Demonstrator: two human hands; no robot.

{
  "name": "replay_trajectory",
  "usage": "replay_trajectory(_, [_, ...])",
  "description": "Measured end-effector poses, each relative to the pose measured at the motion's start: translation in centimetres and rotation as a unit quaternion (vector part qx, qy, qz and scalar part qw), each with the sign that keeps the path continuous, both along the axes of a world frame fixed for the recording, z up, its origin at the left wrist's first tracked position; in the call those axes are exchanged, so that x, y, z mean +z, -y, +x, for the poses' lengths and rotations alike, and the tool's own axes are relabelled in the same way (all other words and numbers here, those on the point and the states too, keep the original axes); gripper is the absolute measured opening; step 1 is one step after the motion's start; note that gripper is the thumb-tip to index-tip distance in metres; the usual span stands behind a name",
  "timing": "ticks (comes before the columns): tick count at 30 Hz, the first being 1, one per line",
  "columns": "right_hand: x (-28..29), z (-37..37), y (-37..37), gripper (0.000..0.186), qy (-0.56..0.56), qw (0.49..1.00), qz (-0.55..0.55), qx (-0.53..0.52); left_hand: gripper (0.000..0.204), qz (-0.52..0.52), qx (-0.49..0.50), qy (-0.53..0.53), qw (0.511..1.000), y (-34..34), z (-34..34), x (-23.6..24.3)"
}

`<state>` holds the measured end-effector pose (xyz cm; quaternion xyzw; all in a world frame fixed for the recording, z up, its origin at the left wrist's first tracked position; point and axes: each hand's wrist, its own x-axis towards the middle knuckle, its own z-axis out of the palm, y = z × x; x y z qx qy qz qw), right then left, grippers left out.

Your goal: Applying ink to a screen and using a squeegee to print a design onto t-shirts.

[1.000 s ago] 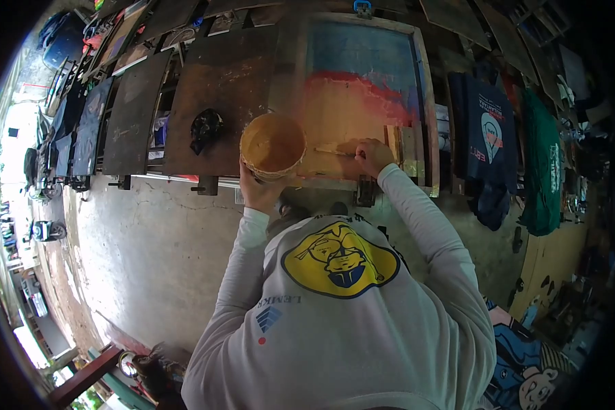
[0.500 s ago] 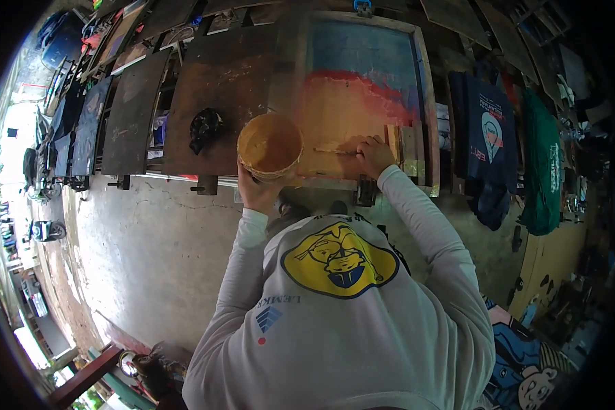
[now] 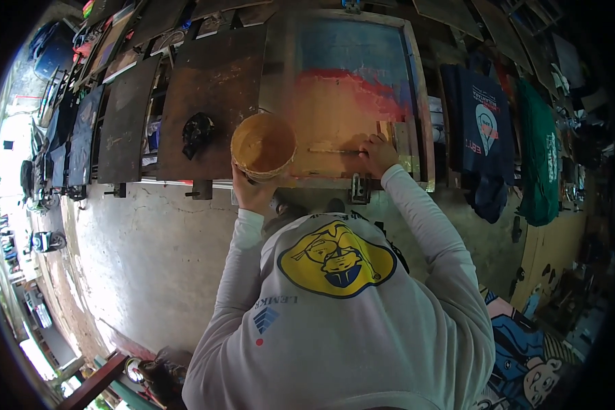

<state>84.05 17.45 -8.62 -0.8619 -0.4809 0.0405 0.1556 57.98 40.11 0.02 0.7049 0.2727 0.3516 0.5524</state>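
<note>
1. Grip, head view: the left hand (image 3: 253, 193) is wrapped around the lower side of a yellow-orange, round, open-topped tub (image 3: 281, 131); the right hand (image 3: 381, 156) is closed on the right end of a thin, straight, pale-brown strip (image 3: 331, 151).

2. Location: the tub is at the left near corner of a rectangular, wood-framed panel (image 3: 348, 44), coloured blue at the far end, red across the middle and orange nearer the person. The strip lies over the orange area, right of the tub. (Whether the tub rests on anything or is carried by the hand alone cannot be told.)

3. Spill hazard: the tub could tip if the one-handed hold slips on a coated wall. Its fill depth cannot be judged.

4. Colour-mixing hazard: if the red band is wet, pushing the strip away from the person could drag red into orange.

5. Sleeve hazard: lowering the right wrist could bring the pale grey sleeve (image 3: 417, 199) against the frame's near edge and mark the cloth.

6. Collision hazard: swinging the tub left could strike the black, crumpled plastic bundle (image 3: 198, 135) on the brown, flat board (image 3: 215, 75).
</note>
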Motion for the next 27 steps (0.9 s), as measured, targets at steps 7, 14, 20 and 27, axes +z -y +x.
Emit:
replay_trajectory(7, [0.9,0.4,0.6,0.014,-0.131,0.99,-0.039,-0.034,0.098,-0.003,0.001,-0.008,1.0,0.2,0.6,-0.1])
replay_trajectory(14, [-0.4,1.6,1.4,0.016,-0.101,0.995,0.002,-0.015,0.099,-0.022,-0.002,-0.01,1.0,0.2,0.8,-0.1])
replay_trajectory(20, [0.6,1.3,1.4,0.018,-0.096,0.995,-0.019,-0.03,0.101,-0.022,-0.002,0.001,1.0,0.2,1.0,0.0])
replay_trajectory(27, [0.9,0.7,1.7,0.02,-0.074,0.997,-0.022,0.02,0.1,-0.01,0.007,-0.021,1.0,0.5,0.9,0.6])
